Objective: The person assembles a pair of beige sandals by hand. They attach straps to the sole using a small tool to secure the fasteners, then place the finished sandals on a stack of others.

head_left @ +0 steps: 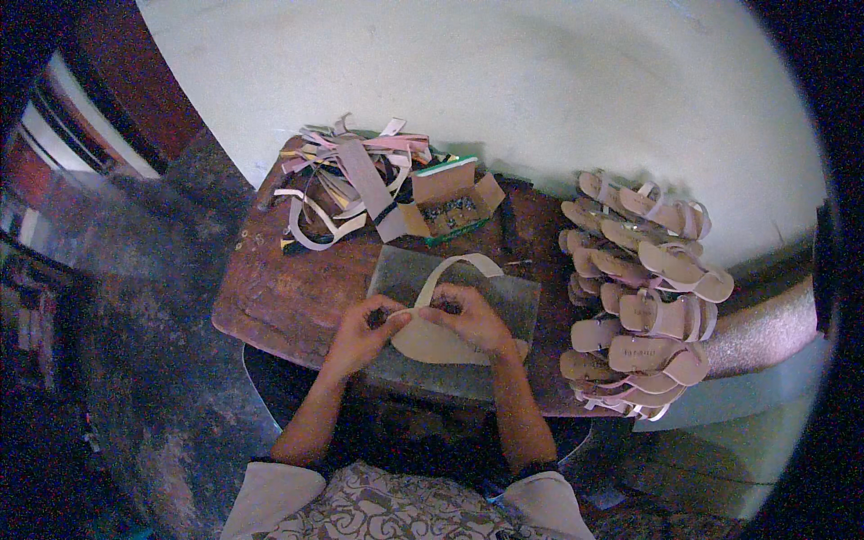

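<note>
A beige sandal sole (432, 346) is between my hands, low over a grey slab on the table. My left hand (362, 335) is closed, its thumb and fingers pinching the sole's left end. My right hand (470, 317) is closed too, fingertips at the lower end of a pale strap (461, 262), right beside the left fingertips. From there the strap arches up and away to the right, its far end loose. The fingers hide exactly where strap and sole meet. Under them lies the grey slab (517, 301).
Strap pieces (360, 171) lie heaped at the back left of the wooden table (261, 297). Beside them stands an open cardboard box (450, 202) with small dark metal bits. Several sandals (648, 310) are stacked along the right edge. A pale wall (504, 81) rises behind.
</note>
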Available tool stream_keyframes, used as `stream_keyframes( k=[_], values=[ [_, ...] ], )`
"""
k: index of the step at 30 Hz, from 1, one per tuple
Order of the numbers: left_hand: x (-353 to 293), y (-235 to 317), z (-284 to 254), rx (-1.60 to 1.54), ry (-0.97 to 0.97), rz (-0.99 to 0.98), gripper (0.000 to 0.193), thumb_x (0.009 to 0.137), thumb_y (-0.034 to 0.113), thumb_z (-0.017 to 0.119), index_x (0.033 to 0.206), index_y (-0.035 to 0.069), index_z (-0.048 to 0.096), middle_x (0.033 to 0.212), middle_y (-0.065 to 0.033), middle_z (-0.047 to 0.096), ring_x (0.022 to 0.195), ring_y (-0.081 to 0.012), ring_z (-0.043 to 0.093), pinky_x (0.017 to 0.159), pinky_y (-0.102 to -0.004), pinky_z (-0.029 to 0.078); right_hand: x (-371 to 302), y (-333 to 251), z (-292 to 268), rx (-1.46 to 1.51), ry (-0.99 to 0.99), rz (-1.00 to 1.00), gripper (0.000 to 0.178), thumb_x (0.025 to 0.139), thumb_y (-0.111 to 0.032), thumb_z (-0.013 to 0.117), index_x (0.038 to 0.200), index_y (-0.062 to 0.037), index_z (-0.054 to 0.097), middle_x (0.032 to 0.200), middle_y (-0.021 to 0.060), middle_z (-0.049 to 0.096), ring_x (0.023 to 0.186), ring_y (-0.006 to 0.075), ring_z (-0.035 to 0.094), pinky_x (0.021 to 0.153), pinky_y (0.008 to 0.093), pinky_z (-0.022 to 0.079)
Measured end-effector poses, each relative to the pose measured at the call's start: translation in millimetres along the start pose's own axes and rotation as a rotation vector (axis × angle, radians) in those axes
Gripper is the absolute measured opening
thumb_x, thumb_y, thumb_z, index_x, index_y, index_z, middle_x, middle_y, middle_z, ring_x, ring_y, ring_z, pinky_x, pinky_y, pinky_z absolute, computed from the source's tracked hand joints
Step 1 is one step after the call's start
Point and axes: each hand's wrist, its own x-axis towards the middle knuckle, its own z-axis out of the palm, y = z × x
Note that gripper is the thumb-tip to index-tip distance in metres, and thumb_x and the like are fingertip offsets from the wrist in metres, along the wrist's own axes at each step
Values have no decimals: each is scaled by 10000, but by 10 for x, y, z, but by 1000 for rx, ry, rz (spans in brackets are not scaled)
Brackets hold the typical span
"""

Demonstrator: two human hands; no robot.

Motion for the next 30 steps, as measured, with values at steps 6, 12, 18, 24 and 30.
stream_keyframes(
  k=[6,12,18,24,30],
  values=[
    [99,20,4,-48,-76,-51,261,872,186,648,1057,1,645,912,-67,675,848,-136,610,780,-289,484,17,38,-4,65,6,121,202,828,-213,706,885,-35,629,802,-12,591,776,82,535,693,265,457],
    [126,-92,1,-67,-116,32,231,893,143,612,1081,12,638,920,-78,648,852,-144,601,748,-269,478,32,83,-40,26,-9,144,206,818,-189,720,919,-37,624,831,6,603,785,93,553,717,266,468],
    [69,-81,11,-14,-82,28,219,895,129,607,1086,24,626,867,-76,610,841,-154,592,705,-265,475,83,66,-150,98,-40,59,211,813,-177,716,937,-30,630,880,46,633,849,140,602,747,281,479],
    [98,-257,-63,-17,-63,65,240,905,147,593,1094,0,610,962,-102,642,900,-166,606,749,-290,499,270,-147,-483,-351,356,-66,142,799,-117,692,908,-35,651,904,89,658,854,197,635,769,305,490],
    [102,-166,-71,-79,-100,-112,250,905,165,596,1093,2,621,955,-108,675,878,-162,627,780,-302,502,902,-10,-708,-664,426,-73,166,760,-171,693,887,-65,680,893,138,659,825,305,624,846,400,467]
  ],
)
